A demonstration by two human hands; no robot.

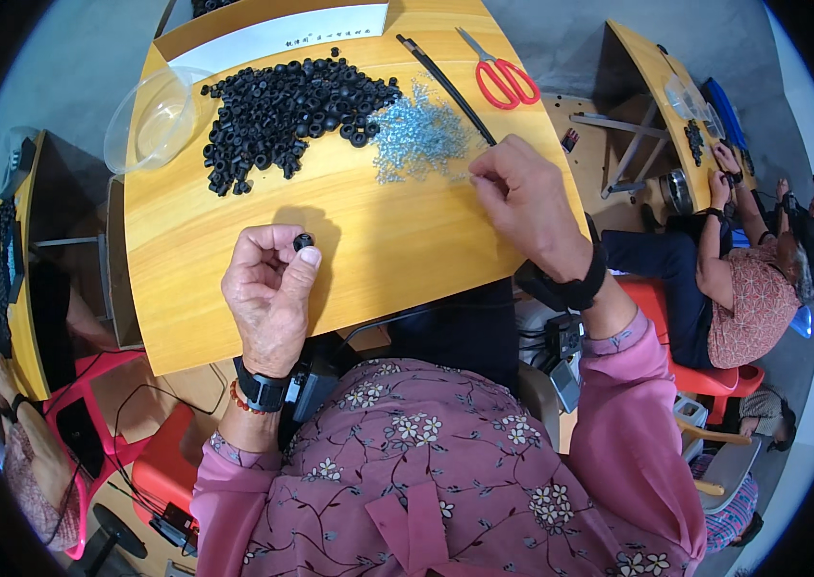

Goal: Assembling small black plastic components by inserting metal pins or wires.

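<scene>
My left hand (264, 293) is closed in a pinch over the near part of the wooden table (186, 327). Between its thumb and forefinger sits a small round black part (304, 241). Farther right, my right hand (530, 197) has its thumb and fingertips pressed together at the near right of a pile of tiny clear bluish pieces (416, 139). Whatever that pinch holds is too small to make out. Left of the clear pieces spreads a large heap of black ring-shaped and rounded parts (277, 120).
Red-handled scissors (508, 82) and a thin black stick (445, 87) lie at the far right. A clear plastic bowl (152, 125) is at the left, and an open box (272, 31) stands at the back. A person (753, 298) sits at another table to the right.
</scene>
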